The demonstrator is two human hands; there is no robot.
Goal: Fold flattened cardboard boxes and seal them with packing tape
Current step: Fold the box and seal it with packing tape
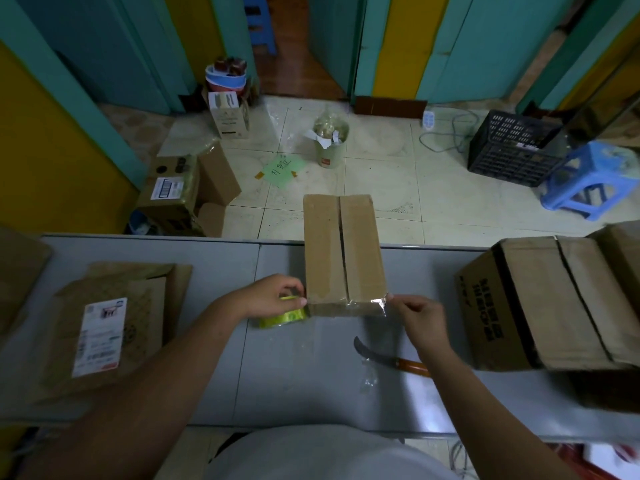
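Observation:
A narrow brown cardboard box (343, 251) stands on the grey table (277, 375), its two top flaps meeting along a centre seam. A strip of clear tape (363, 304) stretches across the box's near face. My left hand (277, 294) grips a yellow-green roll of packing tape (284, 315) at the box's near left corner. My right hand (417, 315) pinches the free end of the tape at the near right corner.
A curved knife (377, 355) with an orange handle lies on the table under my right forearm. Flattened cartons with a label (104, 327) lie at left. A large taped box (554, 306) stands at right. The floor beyond holds boxes, a bin, a black crate (512, 147) and a blue stool (588, 181).

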